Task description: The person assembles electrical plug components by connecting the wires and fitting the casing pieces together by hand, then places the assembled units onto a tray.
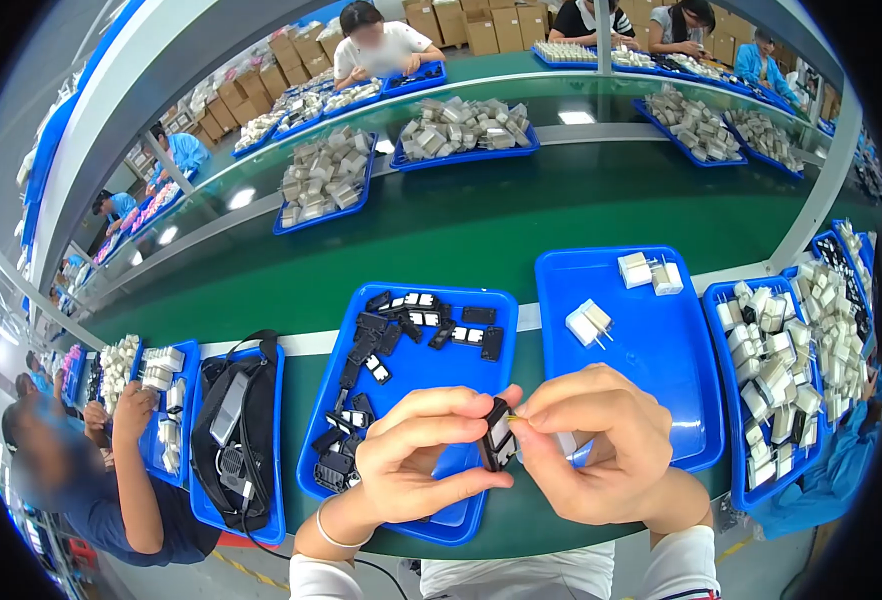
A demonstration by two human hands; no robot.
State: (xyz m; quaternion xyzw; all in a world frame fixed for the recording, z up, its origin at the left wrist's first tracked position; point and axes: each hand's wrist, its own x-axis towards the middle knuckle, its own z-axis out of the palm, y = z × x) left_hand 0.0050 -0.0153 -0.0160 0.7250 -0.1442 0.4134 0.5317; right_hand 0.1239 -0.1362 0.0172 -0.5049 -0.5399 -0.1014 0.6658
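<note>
My left hand (416, 450) grips a small black plastic piece with white panels (498, 437) between thumb and fingers, held upright above the table's near edge. Close against its right side, the thumb and forefinger of my right hand (601, 440) are pinched together. A tiny yellowish bit shows at those fingertips, too small to name. Part of a white object (567, 441) appears under the right fingers; whether the hand holds it is hidden. Behind my left hand is a blue tray (441, 385) with similar black pieces. Another blue tray (651, 370) holds several white plug adapters (589, 322).
At right stands a blue tray heaped with white adapters (776, 350). A black bag (236, 430) lies in a tray at left, near a seated co-worker (111, 480). Across the green belt (441, 225) are more filled trays (461, 135), frame posts (821, 200) and other people.
</note>
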